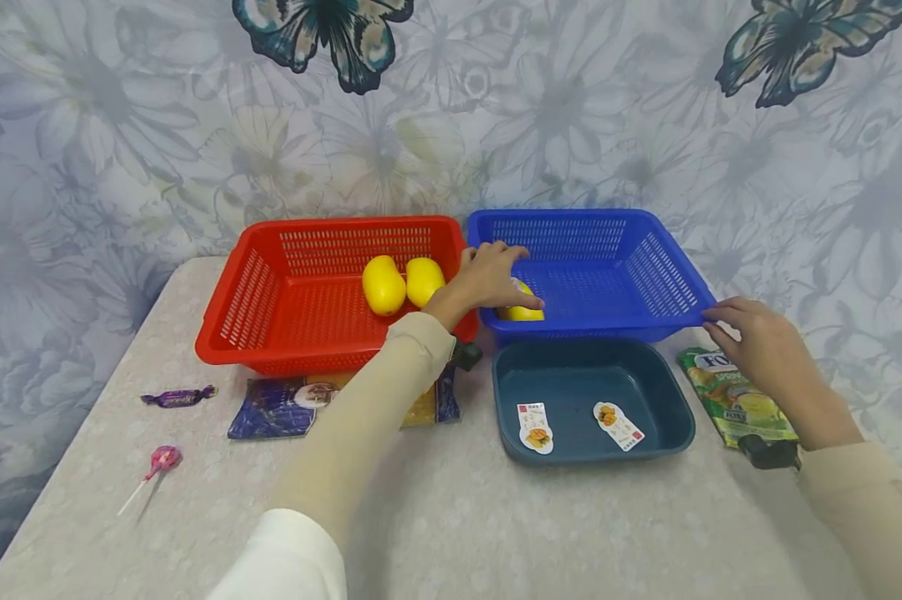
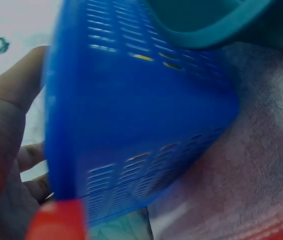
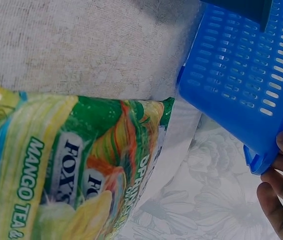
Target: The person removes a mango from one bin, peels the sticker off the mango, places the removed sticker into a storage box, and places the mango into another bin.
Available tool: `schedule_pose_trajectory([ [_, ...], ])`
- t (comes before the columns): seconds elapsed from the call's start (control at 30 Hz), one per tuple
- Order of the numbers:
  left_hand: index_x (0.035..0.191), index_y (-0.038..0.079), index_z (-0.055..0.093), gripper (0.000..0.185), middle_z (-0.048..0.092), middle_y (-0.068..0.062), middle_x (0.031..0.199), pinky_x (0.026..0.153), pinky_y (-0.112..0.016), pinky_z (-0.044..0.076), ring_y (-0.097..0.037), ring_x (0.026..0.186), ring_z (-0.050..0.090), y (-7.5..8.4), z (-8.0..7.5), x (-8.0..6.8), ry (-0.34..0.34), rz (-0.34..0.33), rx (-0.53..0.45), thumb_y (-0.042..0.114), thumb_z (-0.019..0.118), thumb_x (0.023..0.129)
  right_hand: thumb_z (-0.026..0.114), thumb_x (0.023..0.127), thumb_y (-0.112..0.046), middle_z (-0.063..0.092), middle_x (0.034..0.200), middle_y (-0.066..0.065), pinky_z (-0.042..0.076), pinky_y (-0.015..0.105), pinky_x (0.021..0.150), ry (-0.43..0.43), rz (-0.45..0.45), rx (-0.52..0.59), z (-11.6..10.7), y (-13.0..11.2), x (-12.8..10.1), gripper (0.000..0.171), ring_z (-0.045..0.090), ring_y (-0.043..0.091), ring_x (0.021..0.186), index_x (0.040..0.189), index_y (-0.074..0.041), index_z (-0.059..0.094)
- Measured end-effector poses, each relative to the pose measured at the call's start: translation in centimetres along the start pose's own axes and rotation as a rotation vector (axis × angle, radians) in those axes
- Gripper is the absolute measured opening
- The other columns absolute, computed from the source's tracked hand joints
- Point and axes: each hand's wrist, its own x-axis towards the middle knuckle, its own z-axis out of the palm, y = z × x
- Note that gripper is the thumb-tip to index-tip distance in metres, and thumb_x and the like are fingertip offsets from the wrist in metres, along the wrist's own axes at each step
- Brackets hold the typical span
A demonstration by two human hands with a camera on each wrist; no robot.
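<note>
Purple sweet (image 1: 178,397): lies far left on the table (image 1: 451,517), with a pink lollipop (image 1: 160,461) nearer you.
Red basket (image 1: 271,333): holds two yellow lemons (image 1: 383,285), lying side by side near its back right corner.
Dark packet (image 1: 278,408): sits flat in front of the red basket, partly under your left sleeve.
Left hand (image 1: 488,279): reaches over the near left corner of the blue basket (image 1: 646,258); your fingers curl around a third lemon (image 1: 524,312) that rests on the basket floor just inside that corner.
Key relation: that lemon lies directly under your left palm, its long axis running left to right; your left hand is far nearer to it than your right.
Blue basket: apart from that one lemon it shows only bare mesh; the left wrist view shows its wall (image 2: 131,115) tilted close to the palm.
Teal tray (image 1: 668,417): stands just in front of the blue basket, with two small cards (image 1: 535,427) inside.
Right hand (image 1: 754,342): pinches the blue basket's near right rim corner (image 3: 254,162) with its fingertips.
Green packet (image 1: 736,396): lies under your right wrist, just right of the tray.
</note>
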Motion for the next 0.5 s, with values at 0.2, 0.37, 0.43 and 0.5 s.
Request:
schedule_pose_trajectory([
  [0.2,0.155,0.019,0.036,0.098,0.044,-0.009,0.149,0.113,-0.053,0.017,-0.029,0.134,0.034,0.7,0.2,0.8,-0.102,-0.008,0.212,0.07,0.067,0.077,0.076,0.082,0.006,0.067,0.099,0.023,0.05,0.057,0.076,0.008,0.0,-0.001,-0.3,0.1,0.2,0.019,0.064,0.042,0.09,0.1,0.009,0.071],
  [0.37,0.152,0.016,0.042,0.094,0.051,-0.007,0.145,0.117,-0.053,0.009,-0.03,0.135,0.033,1.0,0.8,1.0,-0.159,-0.055,0.374,0.072,0.061,0.079,0.076,0.083,0.006,0.067,0.099,0.024,0.05,0.057,0.078,0.003,0.007,0.002,-0.1,-0.1,0.2,0.019,0.064,0.043,0.09,0.1,0.01,0.071],
  [0.43,0.148,0.018,0.049,0.089,0.054,-0.005,0.142,0.119,-0.053,0.003,-0.03,0.137,0.031,1.1,1.1,1.1,-0.169,-0.084,0.405,0.073,0.06,0.079,0.075,0.083,0.005,0.067,0.1,0.024,0.05,0.057,0.079,-0.005,0.017,0.002,0.0,-0.1,0.2,0.019,0.064,0.042,0.091,0.101,0.01,0.071],
  [0.5,0.145,0.02,0.054,0.086,0.057,-0.004,0.14,0.119,-0.054,0.0,-0.03,0.14,0.029,1.2,1.3,1.3,-0.174,-0.107,0.425,0.074,0.059,0.078,0.075,0.084,0.005,0.067,0.101,0.024,0.05,0.058,0.08,-0.013,0.029,0.0,0.0,-0.1,0.2,0.019,0.063,0.042,0.093,0.102,0.009,0.071],
])
